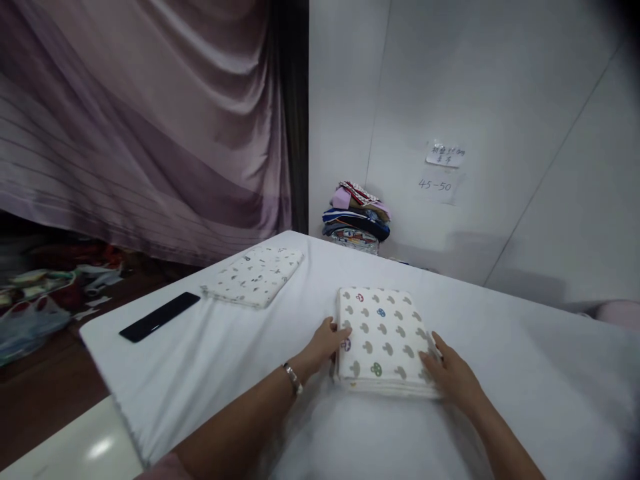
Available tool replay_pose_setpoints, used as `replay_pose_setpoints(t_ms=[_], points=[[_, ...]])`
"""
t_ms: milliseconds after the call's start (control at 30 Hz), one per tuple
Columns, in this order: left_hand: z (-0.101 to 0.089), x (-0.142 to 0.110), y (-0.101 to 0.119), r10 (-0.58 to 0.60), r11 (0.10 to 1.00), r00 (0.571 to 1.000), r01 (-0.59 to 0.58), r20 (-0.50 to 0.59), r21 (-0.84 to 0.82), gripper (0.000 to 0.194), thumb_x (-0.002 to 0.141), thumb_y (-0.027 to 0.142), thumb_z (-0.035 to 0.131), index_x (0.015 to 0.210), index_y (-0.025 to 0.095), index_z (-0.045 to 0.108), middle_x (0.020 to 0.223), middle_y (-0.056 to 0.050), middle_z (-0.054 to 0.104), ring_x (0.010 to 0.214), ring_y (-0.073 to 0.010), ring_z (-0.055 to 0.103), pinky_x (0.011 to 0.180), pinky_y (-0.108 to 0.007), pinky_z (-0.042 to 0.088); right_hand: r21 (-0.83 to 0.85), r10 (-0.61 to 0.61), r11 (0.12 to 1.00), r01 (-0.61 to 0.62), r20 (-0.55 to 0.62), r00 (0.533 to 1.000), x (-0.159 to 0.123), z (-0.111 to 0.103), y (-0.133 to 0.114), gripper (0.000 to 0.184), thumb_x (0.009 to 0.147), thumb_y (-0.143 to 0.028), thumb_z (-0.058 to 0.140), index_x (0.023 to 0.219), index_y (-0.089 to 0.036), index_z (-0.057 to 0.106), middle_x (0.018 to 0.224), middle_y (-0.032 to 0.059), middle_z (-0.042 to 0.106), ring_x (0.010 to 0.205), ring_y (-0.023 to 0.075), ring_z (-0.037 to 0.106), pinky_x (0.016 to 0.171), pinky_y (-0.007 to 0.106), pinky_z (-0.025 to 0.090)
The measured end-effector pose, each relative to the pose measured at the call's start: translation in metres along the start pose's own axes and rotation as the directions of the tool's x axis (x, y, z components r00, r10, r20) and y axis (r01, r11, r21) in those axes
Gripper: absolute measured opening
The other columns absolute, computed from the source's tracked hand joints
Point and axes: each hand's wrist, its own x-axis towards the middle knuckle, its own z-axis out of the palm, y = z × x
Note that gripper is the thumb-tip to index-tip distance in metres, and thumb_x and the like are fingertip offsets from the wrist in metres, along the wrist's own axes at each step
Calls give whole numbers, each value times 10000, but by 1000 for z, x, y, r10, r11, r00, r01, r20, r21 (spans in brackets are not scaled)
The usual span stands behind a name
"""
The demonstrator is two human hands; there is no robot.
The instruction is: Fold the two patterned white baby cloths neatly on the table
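Note:
A folded white cloth with grey, red, blue and green mushroom prints [383, 333] lies on the white-covered table [500, 373] in front of me. My left hand [325, 343], a watch on its wrist, rests against the cloth's left edge with fingers touching the stack. Against the cloth's near right corner lies my right hand [450, 373], its fingers on the edge. Both hands press the sides of the folded cloth; neither lifts it.
A second folded white cloth with small prints [257, 275] lies at the table's far left. A black phone [159, 316] lies near the left edge. A pile of colourful folded fabrics [357, 217] sits by the wall. A purple curtain [150, 120] hangs left.

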Motion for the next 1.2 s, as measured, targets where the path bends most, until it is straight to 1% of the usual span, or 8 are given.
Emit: replay_pose_setpoints(t_ms=[67, 233, 333, 433, 633, 867, 1000, 1200], points=[[1, -5, 5, -41, 999, 999, 42, 30, -33, 758, 779, 383, 599, 1366, 127, 193, 1313, -176, 468, 1007, -228, 592, 661, -267, 522, -29, 3, 1000, -3, 14, 1000, 1, 0, 0, 753, 792, -537, 422, 1414, -138, 275, 1294, 127, 499, 1146, 287, 485, 942, 388, 382], [-2, -7, 11, -97, 993, 971, 110, 218, -50, 551, 697, 459, 662, 1092, 111, 500, 1124, -153, 618, 963, -244, 619, 741, -299, 531, 40, 91, 995, -93, 48, 995, -2, -5, -6, 804, 766, -565, 470, 1424, -159, 250, 1177, 111, 576, 1039, 272, 561, 878, 365, 426], [-6, -2, 9, -66, 998, 987, 64, 144, 23, 442, 683, 428, 663, 986, 128, 545, 1084, -134, 641, 967, -254, 617, 753, -308, 525, 181, 145, 970, -163, 112, 983, -8, -12, -14, 862, 750, -605, 490, 1433, -161, 211, 1064, 92, 613, 946, 243, 606, 849, 340, 449], [-9, 2, 8, -24, 998, 998, 21, 51, 55, 394, 666, 349, 669, 970, 130, 548, 1099, -139, 633, 1001, -274, 598, 777, -323, 513, 355, 165, 910, -216, 167, 972, -16, -16, -24, 938, 718, -623, 540, 1442, -166, 156, 1091, 101, 604, 947, 236, 618, 835, 319, 467], [-14, -2, 5, -23, 999, 999, 24, 40, -36, 448, 664, 297, 645, 1055, 115, 522, 1045, -136, 654, 908, -258, 638, 730, -331, 533, 616, 174, 709, -342, 317, 932, -23, -5, -34, 1018, 652, -636, 606, 1443, -236, 105, 1168, 113, 604, 939, 281, 638, 777, 363, 521], [-19, 7, -10, 140, 990, 990, -140, -22, -31, 594, 623, 257, 694, 1166, 147, 480, 1146, -118, 603, 995, -260, 597, 828, -345, 496, 599, 195, 739, -309, 249, 949, -13, 7, -27, 1042, 558, -658, 664, 1421, -285, 216, 1113, 117, 624, 935, 320, 631, 793, 421, 516], [-28, 11, -6, 171, 985, 985, -171, -31, 8, 668, 636, 267, 681, 1240, 152, 420, 1185, -118, 571, 1010, -249, 586, 842, -334, 485, 625, 148, 749, -221, 167, 975, -27, 9, -46, 1006, 584, -634, 660, 1421, -286, 221, 1093, 109, 637, 1001, 338, 598, 783, 440, 522], [-61, 14, 14, 233, 969, 972, -229, -40, 87, 769, 650, 283, 678, 1322, 148, 332, 1210, -134, 546, 1015, -239, 577, 855, -321, 473, 665, 64, 735, -131, 123, 990, -38, 16, -81, 1014, 565, -595, 699, 1413, -299, 228, 1075, 55, 656, 1012, 306, 597, 786, 375, 535]])
